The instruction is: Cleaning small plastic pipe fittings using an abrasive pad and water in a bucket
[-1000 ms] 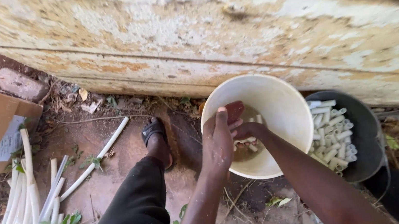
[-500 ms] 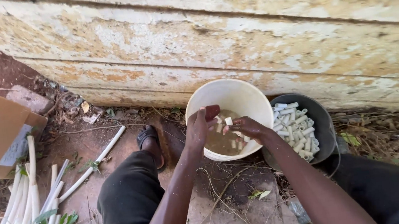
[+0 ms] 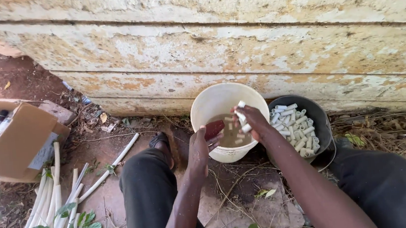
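Over the white bucket [image 3: 221,102], right hand [image 3: 252,121] grips upright pipe pieces [image 3: 241,116]; left hand [image 3: 200,151] holds a red scrubber [image 3: 214,129].

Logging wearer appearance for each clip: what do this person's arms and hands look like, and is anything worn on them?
Both arms are bare from above the elbow down; no sleeves show in the head view. The left hand and right hand carry no gloves, and no rings, watch or bracelet can be made out. The fingers look wet. Dark trousers cover the legs below.

Single head view, steep downward, close over lap.
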